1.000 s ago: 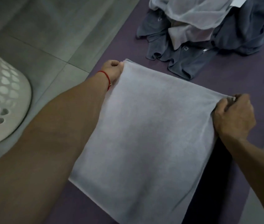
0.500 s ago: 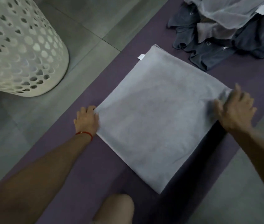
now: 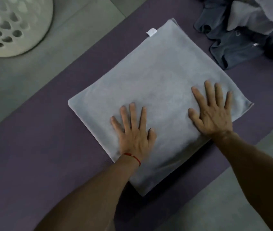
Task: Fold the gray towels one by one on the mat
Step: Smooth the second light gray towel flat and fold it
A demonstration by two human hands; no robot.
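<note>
A light gray towel [image 3: 155,77], folded into a rough square, lies flat on the purple mat [image 3: 32,147] with a small white tag at its far left edge. My left hand [image 3: 134,132], with a red string at the wrist, presses flat on the towel's near left part, fingers spread. Flat on its right part, close to the right corner, lies my right hand [image 3: 212,112], fingers also straight and spread. A heap of dark and light gray towels [image 3: 242,35] sits on the mat at the far right.
A white perforated laundry basket [image 3: 10,25] stands on the gray tiled floor [image 3: 82,19] at the upper left. More floor tiles [image 3: 207,205] show past the mat's right edge at the lower right.
Both hands let go of the towel's edges and now lie flat on top of it. The left hand has moved from the towel's left edge onto its surface.
</note>
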